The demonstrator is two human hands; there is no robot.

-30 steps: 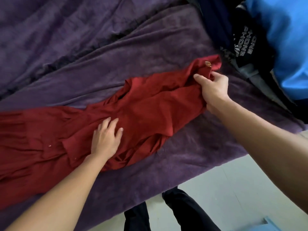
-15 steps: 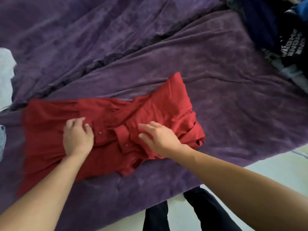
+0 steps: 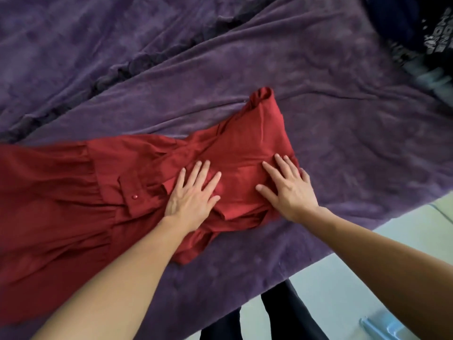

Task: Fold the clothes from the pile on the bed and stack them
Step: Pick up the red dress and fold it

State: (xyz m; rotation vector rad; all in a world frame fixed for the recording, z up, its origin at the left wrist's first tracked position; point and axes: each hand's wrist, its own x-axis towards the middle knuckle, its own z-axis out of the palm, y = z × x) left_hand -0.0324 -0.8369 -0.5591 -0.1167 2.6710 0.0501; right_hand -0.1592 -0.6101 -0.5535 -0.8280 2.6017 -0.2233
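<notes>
the red dress (image 3: 73, 192) lies on the purple bed (image 3: 343, 119), its long axis going left to right. both hands, left (image 3: 193, 192) and right (image 3: 289, 190), press flat with fingers spread on its folded right end; the unfolded skirt lies nearer the left hand.

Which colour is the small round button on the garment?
Red, matching the red fabric garment; the small round button shows in the head view.

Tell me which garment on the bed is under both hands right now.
The red garment, spread across the purple blanket. The dark printed clothes lie untouched in the far right corner.
</notes>
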